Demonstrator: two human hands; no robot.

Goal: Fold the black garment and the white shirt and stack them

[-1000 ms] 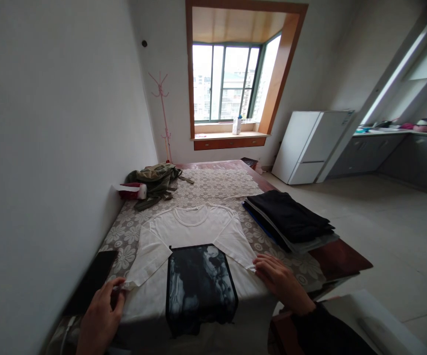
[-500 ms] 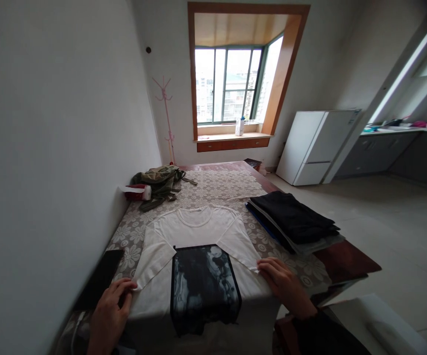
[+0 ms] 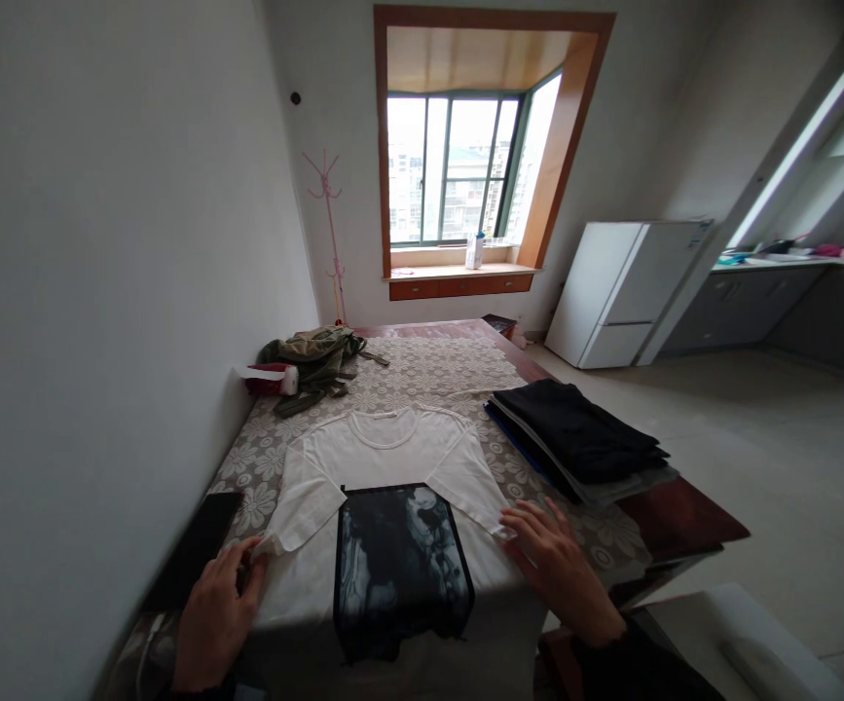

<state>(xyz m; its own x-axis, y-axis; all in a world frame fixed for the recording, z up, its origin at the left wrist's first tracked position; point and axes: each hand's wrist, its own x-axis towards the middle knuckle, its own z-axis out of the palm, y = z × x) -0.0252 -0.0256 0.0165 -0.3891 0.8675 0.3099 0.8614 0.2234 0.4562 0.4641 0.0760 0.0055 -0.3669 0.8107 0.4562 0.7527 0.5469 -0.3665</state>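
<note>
A white T-shirt [image 3: 385, 465] with a dark printed panel [image 3: 403, 565] lies spread face up, its lower part hanging over the near table edge. Its sleeves angle down along both sides. At the lower left, my left hand [image 3: 218, 599] pinches the end of the left sleeve, which is slightly raised and bunched at the fingertips. My right hand [image 3: 557, 565] has its fingertips on the right sleeve's cuff, its other fingers loosely fanned; the thumb is mostly hidden.
On the floral tablecloth [image 3: 436, 365], dark folded clothes [image 3: 578, 428] are stacked to the right. A green bag [image 3: 311, 355] and a red-and-white packet [image 3: 274, 379] sit at the back left. A flat black object [image 3: 199, 550] lies beside the wall. A pale seat [image 3: 743, 643] stands at lower right.
My left hand has risen a little, bunching the left sleeve end upward. My right hand has shifted slightly left with the cuff, and its fingers are more spread.
</note>
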